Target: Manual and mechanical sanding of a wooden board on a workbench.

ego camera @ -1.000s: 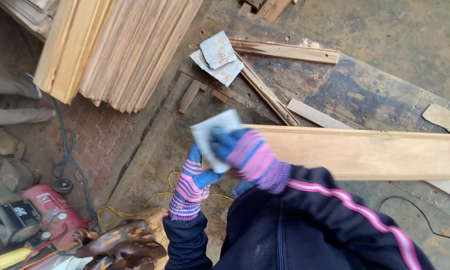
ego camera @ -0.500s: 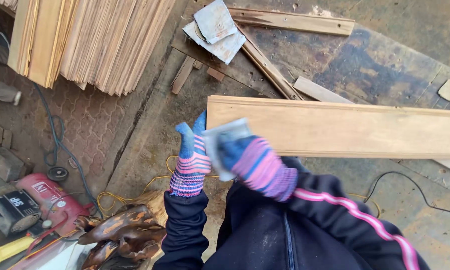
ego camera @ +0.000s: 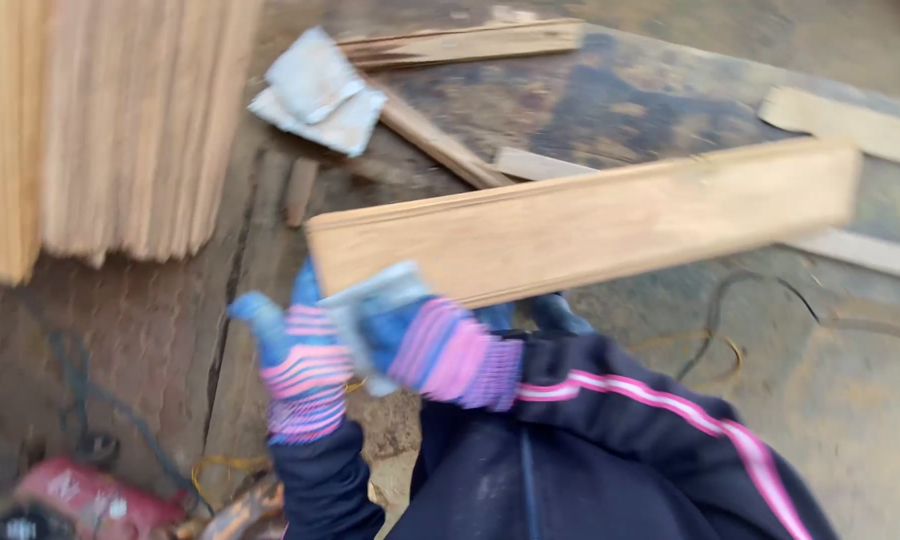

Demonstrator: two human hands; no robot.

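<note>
Nearest the camera, a grey sandpaper sheet [ego camera: 375, 300] is gripped by the fingers of the gloved right hand [ego camera: 430, 345]; the striped left hand [ego camera: 295, 365] is held beside it, fingers spread. Beyond, a smooth pale plank [ego camera: 590, 215] is seen across the dark, worn desk [ego camera: 650, 100], with stacked boards [ego camera: 100, 120] farther left.

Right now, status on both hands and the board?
Right hand gripping grey sanding sheet. Left hand fingers spread, holding nothing visible. Long board lies just beyond the hands. Frame blurred.
</note>
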